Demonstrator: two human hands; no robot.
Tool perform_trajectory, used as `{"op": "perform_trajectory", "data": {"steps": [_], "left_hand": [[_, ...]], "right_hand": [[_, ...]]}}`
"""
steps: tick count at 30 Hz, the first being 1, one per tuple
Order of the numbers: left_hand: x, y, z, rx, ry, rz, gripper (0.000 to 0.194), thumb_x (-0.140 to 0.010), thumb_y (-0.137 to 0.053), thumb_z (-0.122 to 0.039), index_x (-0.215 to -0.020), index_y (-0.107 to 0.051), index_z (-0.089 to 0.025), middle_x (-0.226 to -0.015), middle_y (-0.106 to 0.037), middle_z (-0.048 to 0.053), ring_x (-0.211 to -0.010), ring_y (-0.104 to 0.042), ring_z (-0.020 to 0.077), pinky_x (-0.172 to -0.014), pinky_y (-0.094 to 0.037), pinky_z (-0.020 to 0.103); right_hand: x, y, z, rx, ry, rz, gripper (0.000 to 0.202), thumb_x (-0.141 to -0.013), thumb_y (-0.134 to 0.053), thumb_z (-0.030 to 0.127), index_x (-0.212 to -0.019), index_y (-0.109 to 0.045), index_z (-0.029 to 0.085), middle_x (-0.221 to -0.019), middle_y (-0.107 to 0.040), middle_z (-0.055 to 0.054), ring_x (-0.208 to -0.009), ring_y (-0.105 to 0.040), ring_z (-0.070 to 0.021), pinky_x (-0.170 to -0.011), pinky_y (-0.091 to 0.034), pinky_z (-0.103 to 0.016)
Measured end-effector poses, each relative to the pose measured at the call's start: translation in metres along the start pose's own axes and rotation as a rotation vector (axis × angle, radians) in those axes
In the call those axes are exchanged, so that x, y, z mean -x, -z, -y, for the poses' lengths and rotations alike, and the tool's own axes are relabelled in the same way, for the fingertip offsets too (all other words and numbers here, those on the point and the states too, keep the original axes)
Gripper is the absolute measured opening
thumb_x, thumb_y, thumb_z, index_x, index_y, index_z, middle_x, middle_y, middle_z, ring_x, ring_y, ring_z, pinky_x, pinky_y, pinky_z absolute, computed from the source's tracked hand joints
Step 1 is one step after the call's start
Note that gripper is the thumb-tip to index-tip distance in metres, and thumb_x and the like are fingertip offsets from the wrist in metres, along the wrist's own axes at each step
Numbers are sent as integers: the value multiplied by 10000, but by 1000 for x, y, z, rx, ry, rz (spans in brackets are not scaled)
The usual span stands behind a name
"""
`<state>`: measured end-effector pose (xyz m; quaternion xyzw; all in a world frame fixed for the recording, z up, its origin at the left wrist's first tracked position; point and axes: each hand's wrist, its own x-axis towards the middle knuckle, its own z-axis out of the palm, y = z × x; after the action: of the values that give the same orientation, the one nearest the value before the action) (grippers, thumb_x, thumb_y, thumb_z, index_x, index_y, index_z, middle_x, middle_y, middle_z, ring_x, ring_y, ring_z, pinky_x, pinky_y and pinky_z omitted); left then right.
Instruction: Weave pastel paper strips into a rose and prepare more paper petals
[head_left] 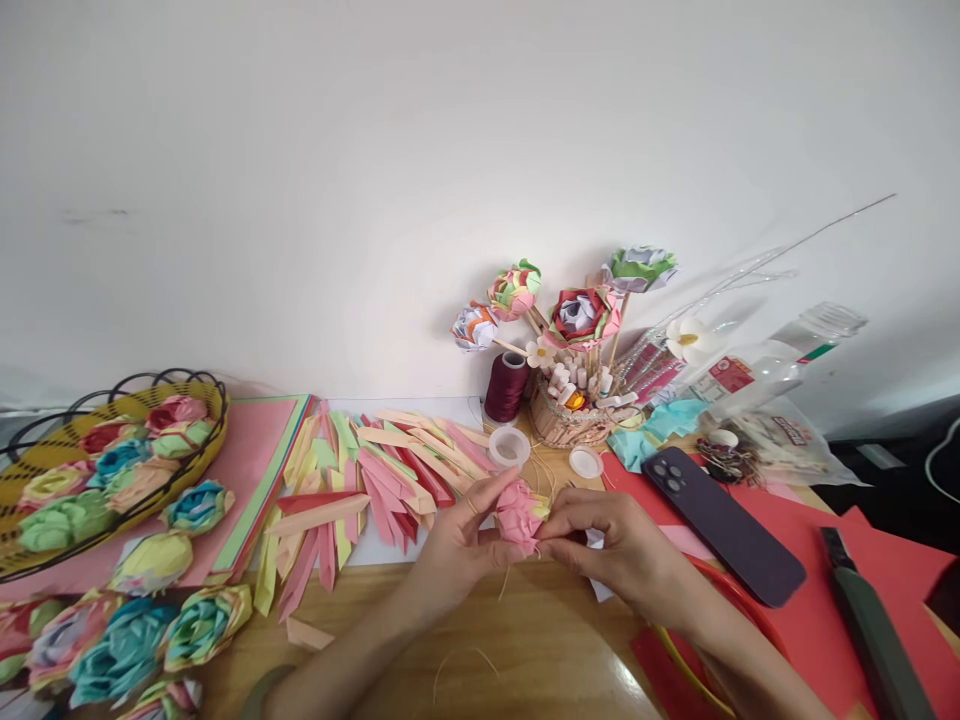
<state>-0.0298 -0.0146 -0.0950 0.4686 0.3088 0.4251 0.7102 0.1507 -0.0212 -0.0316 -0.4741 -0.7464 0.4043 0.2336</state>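
Note:
A pink folded-paper flower (519, 515) with a bit of yellow on its right side is held above the wooden table. My left hand (461, 535) wraps its thumb and fingers around the flower's left side. The thumb and fingers of my right hand (611, 540) are pinched together at the flower's right edge; whether thread is also between them I cannot make out. Thin tan thread (504, 582) hangs below the flower, and more lies on the table. Folded paper strips (390, 470) in pink, red, peach, yellow and green are spread to the left.
At left, a yellow basket (214, 425) holds several paper flowers; more lie before it. Behind my hands stand a maroon thread spool (506, 387) and a pot (562, 427) of stemmed flowers. A phone (724, 525), dark green-handled cutter (874, 620) and clear bottle (787, 360) are at right.

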Motion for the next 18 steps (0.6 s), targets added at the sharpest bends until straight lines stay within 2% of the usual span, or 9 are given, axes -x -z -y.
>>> {"op": "perform_trajectory", "data": {"steps": [7,18], "left_hand": [[-1,0,-1,45,20,-7,669,-600,-755,-239,-1224,-517,-284,-1284,-487,69,-1192,-419,262,-901,-427,335],[-2,0,-1,65,29,-30,674,-574,-771,-251,-1207,-538,-260,-1307,-484,80,-1203,-415,279,-926,-409,362]], "right_hand": [[0,0,-1,-45,-24,15,195,-808,-584,313,-759,-705,169,-725,-628,-36,-671,-562,-134,-609,-408,-254],[-1,-1,-3,-75,-32,1,162,-797,-598,278,-756,-705,163,-738,-630,-38,-683,-572,-135,-625,-419,-254]]}}
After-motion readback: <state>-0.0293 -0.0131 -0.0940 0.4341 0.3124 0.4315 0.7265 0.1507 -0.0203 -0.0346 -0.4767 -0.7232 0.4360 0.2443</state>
